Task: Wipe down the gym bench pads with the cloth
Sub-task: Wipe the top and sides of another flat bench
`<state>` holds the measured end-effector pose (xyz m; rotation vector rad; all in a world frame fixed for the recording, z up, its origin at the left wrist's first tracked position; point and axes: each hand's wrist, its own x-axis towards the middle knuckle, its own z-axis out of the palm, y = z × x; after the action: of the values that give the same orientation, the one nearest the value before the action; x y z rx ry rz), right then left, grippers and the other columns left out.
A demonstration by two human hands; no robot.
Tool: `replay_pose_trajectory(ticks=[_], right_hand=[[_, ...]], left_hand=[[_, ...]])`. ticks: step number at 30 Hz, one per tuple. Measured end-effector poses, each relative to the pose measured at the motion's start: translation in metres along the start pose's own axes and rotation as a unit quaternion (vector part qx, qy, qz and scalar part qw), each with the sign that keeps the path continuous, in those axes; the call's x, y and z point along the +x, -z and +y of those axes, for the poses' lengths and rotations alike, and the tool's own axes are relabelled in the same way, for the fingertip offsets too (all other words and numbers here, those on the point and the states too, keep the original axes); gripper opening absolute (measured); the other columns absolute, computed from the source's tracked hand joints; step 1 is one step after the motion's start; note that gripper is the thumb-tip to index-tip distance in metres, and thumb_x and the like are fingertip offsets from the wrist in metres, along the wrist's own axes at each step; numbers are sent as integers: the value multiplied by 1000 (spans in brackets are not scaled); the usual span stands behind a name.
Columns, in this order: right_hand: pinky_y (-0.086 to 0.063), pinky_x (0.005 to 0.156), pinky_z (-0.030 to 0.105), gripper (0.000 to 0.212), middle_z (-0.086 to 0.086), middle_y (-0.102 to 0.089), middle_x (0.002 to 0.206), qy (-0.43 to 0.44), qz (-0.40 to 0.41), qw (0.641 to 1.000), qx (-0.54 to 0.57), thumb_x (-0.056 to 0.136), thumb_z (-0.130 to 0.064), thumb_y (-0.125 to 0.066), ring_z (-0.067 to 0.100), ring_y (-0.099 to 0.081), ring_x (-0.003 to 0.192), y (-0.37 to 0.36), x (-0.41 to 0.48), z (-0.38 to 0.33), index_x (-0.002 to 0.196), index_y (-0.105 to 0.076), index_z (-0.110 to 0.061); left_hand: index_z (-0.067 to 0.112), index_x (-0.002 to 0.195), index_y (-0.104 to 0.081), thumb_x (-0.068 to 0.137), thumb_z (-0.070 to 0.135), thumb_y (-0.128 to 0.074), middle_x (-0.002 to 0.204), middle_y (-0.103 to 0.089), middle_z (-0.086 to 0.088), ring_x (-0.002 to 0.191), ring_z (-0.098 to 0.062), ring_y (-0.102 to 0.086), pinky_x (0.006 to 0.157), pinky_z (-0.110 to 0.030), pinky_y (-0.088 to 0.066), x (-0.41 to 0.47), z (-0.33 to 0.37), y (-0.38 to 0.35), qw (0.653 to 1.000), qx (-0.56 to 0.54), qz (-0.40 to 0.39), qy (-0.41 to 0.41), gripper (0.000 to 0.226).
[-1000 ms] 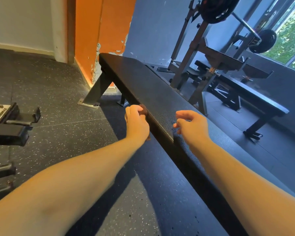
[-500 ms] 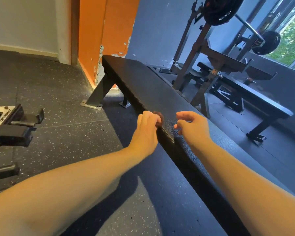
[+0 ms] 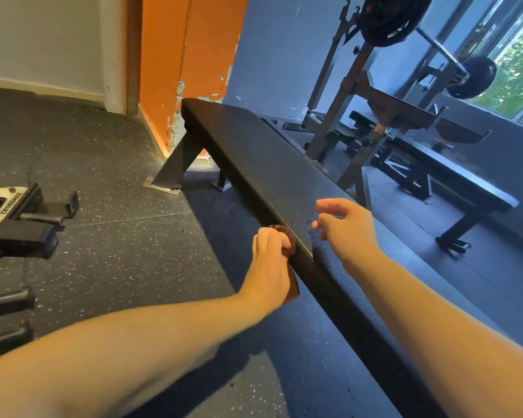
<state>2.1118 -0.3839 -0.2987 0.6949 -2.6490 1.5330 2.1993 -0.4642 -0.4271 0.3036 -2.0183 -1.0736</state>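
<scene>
cloth (image 3: 282,229) mostly hidden inside the left hand (image 3: 267,267).

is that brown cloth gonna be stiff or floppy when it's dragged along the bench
Probably floppy: the cloth is bunched in the left hand, with a flap hanging below the palm. Likely light, since curled fingers alone hold it. It may drag rather than slide on the pad, whose surface looks pebbled.

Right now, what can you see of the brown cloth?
The small reddish-brown cloth looks soft and scrunched up. The left hand grips it, hiding most of it; one bunch pokes out above the fingers, a flap below the palm. It presses against the long edge of the black textured bench pad.
</scene>
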Motion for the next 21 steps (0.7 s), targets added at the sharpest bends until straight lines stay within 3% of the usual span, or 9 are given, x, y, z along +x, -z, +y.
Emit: replay_pose_trajectory(ticks=[5,9,11,14,15,18,21], right_hand=[[-58,60,17,29,-7,-69,101,-3,1,1000,5,98,1,-56,8,-72,77,7,1,-2,109,-72,-21],[-58,61,17,28,-5,-69,101,3,1,1000,7,98,1,-57,5,-71,79,13,-2,2,107,-71,-22],[-57,60,16,29,-6,-69,101,0,-1,1000,4,97,2,-57,3,-71,78,14,-3,4,106,-71,-22],[-56,59,16,31,-4,-70,101,-3,-3,1000,-2,96,3,-56,9,-72,75,12,-5,6,107,-71,-21],[-56,59,17,31,-3,-70,101,-3,-4,1000,-4,96,3,-55,9,-72,75,11,-6,7,106,-71,-22],[-57,60,17,32,-3,-70,101,-5,-13,1000,-5,97,3,-54,9,-72,76,9,-9,8,103,-69,-25],[-58,62,18,30,-5,-70,102,-9,-13,1000,-4,100,0,-55,11,-72,79,11,-13,7,105,-69,-26]], left_hand=[[34,89,-37,90,-6,-42,108,-34,3,90,-9,-34,74,-11,-32,40,-13,13,996,-7,41,75,40],[23,98,-43,95,-4,-42,108,-35,3,92,-6,-38,75,-6,-34,52,-16,16,994,46,48,88,27],[18,103,-45,99,5,-41,100,-37,5,89,6,-43,74,-3,-38,39,-10,8,996,51,41,66,14],[30,90,-44,96,26,-39,92,-40,5,79,-2,-44,76,-26,-40,4,1,-5,997,75,14,5,9],[32,88,-43,96,27,-38,93,-40,6,79,-3,-42,77,-27,-39,-4,5,-7,997,71,6,-15,10],[27,96,-42,97,5,-40,103,-38,6,89,-1,-38,77,-10,-35,-4,11,-1,999,40,-9,-31,22],[26,95,-40,91,-6,-45,109,-34,2,92,-10,-33,77,-9,-32,10,9,8,999,28,-12,-16,33]])
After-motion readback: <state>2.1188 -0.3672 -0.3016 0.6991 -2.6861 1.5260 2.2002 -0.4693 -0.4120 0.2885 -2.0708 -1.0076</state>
